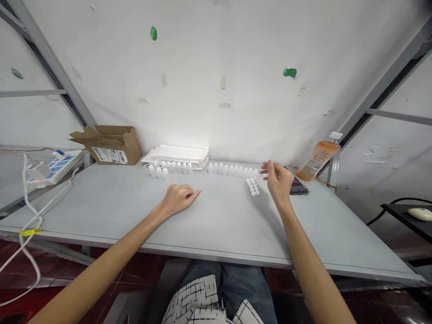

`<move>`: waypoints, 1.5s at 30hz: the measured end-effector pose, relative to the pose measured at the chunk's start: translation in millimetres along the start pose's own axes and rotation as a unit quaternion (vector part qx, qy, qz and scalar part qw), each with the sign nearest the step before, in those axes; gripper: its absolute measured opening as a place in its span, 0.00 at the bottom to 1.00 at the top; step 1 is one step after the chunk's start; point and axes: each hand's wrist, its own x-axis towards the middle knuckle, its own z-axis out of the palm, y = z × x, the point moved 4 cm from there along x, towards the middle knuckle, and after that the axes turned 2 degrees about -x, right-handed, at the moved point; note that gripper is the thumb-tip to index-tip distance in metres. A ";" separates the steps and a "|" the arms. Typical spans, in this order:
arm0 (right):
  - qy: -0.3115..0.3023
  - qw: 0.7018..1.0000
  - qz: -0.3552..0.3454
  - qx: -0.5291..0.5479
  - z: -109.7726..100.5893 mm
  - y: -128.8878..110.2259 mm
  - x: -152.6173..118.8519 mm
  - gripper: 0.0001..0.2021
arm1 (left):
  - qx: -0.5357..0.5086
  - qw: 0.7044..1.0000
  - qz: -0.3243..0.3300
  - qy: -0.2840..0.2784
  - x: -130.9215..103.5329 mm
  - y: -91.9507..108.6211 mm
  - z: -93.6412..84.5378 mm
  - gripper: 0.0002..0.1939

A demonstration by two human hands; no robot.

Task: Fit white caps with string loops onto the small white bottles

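Note:
My left hand rests on the grey table with its fingers curled in and the thumb pointing right; nothing shows in it. Raised at the right end of a row of small white bottles, my right hand has bent fingers, slightly apart. A small white item shows just below its fingertips; whether they touch is unclear. In front of that row stands a tight cluster of small white pieces. Another group of white bottles, with narrow tips, stands farther left.
Behind the left bottles lies a stack of white sheets. An open cardboard box and a power strip with white cables are at the left. Beyond my right hand are a dark phone and an orange drink bottle.

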 end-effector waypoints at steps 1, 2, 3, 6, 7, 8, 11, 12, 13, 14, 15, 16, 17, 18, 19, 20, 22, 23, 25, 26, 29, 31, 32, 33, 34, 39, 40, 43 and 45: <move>0.017 1.000 0.013 -0.003 -3.6 5.2 2.5 0.21 | -0.005 1.000 0.022 0.016 7.3 7.7 4.8 0.29; 0.029 0.999 0.025 -0.008 -6.7 10.7 4.8 0.21 | -0.007 0.999 0.041 0.028 15.3 14.4 10.2 0.28; 0.036 0.999 0.036 -0.017 -9.1 16.3 6.9 0.21 | -0.007 0.998 0.053 0.042 23.6 19.5 15.3 0.27; 0.033 0.996 0.050 -0.070 -11.9 31.0 11.2 0.21 | 0.000 0.997 0.040 0.069 48.6 23.8 29.4 0.22; 0.027 0.994 0.050 -0.091 -11.4 34.6 11.9 0.20 | 0.004 0.997 0.028 0.075 56.1 22.3 32.8 0.19; 0.019 0.992 0.050 -0.111 -10.4 37.4 12.2 0.20 | 0.008 0.997 0.019 0.076 62.9 20.1 35.8 0.17; -0.006 0.986 0.050 -0.159 -6.7 39.9 11.4 0.18 | 0.021 0.998 -0.011 0.064 79.0 10.5 41.6 0.15; -0.013 0.984 0.048 -0.173 -6.0 39.0 11.0 0.16 | 0.025 0.998 -0.021 0.055 83.2 7.5 42.8 0.17; -0.023 0.981 0.046 -0.187 -5.7 37.6 10.7 0.15 | 0.027 0.998 -0.029 0.043 86.7 5.1 44.1 0.19; -0.035 0.978 0.045 -0.201 -5.5 36.1 10.6 0.14 | 0.029 0.999 -0.035 0.029 89.8 3.3 45.5 0.22; -0.052 0.975 0.046 -0.212 -5.6 35.0 10.5 0.13 | 0.029 0.999 -0.043 0.013 92.3 1.9 46.9 0.24; -0.071 0.972 0.050 -0.218 -5.8 34.6 10.6 0.12 | 0.029 0.998 -0.056 0.001 94.2 0.8 48.1 0.26; -0.091 0.970 0.056 -0.218 -6.1 34.9 10.7 0.11 | 0.028 0.997 -0.072 -0.010 95.7 -0.4 49.3 0.28; -0.113 0.969 0.062 -0.211 -6.5 35.6 11.0 0.11 | 0.026 0.995 -0.093 -0.018 96.6 -1.7 50.3 0.30; -0.131 0.968 0.066 -0.202 -7.1 36.6 11.4 0.11 | 0.022 0.993 -0.116 -0.026 97.0 -3.1 51.2 0.31; -0.143 0.968 0.066 -0.194 -8.2 37.7 12.0 0.11 | 0.015 0.990 -0.139 -0.034 97.2 -4.5 52.2 0.32; -0.144 0.968 0.067 -0.194 -12.3 40.9 14.4 0.11 | 0.000 0.984 -0.173 -0.044 97.0 -6.6 53.5 0.31; -0.131 0.968 0.071 -0.203 -15.8 43.2 16.1 0.11 | -0.007 0.982 -0.182 -0.047 96.9 -6.9 53.9 0.31; -0.084 0.968 0.090 -0.219 -24.9 48.7 19.9 0.12 | -0.017 0.981 -0.185 -0.050 97.0 -5.9 54.2 0.29; -0.059 0.968 0.100 -0.223 -29.6 51.7 21.7 0.12 | -0.020 0.982 -0.183 -0.052 97.1 -4.8 54.3 0.28; -0.010 0.965 0.130 -0.227 -40.7 60.7 25.7 0.14 | -0.029 0.982 -0.176 -0.062 96.8 -1.8 55.8 0.26; -0.002 0.961 0.142 -0.239 -44.1 65.3 27.1 0.15 | -0.036 0.981 -0.178 -0.065 96.5 -1.5 57.5 0.24; -0.004 0.958 0.145 -0.248 -44.6 66.9 27.3 0.15 | -0.040 0.981 -0.181 -0.065 96.4 -2.0 58.6 0.23; -0.008 0.955 0.147 -0.258 -44.5 67.9 27.3 0.14 | -0.045 0.980 -0.183 -0.065 96.4 -2.7 59.7 0.22; -0.013 0.952 0.148 -0.269 -44.0 68.4 27.0 0.14 | -0.052 0.979 -0.185 -0.064 96.4 -3.6 60.7 0.22; -0.051 0.941 0.133 -0.308 -39.1 65.8 23.3 0.11 | -0.087 0.972 -0.211 -0.045 95.4 -7.5 58.4 0.18; -0.062 0.937 0.129 -0.317 -38.1 65.0 22.5 0.10 | -0.089 0.971 -0.218 -0.040 94.4 -7.3 55.9 0.17; -0.090 0.917 0.139 -0.363 -37.2 65.4 20.4 0.10 | -0.094 0.970 -0.222 -0.022 90.0 -2.2 45.2 0.16; -0.114 0.898 0.156 -0.395 -37.7 68.5 19.4 0.08 | -0.101 0.972 -0.213 -0.015 86.6 4.7 38.4 0.15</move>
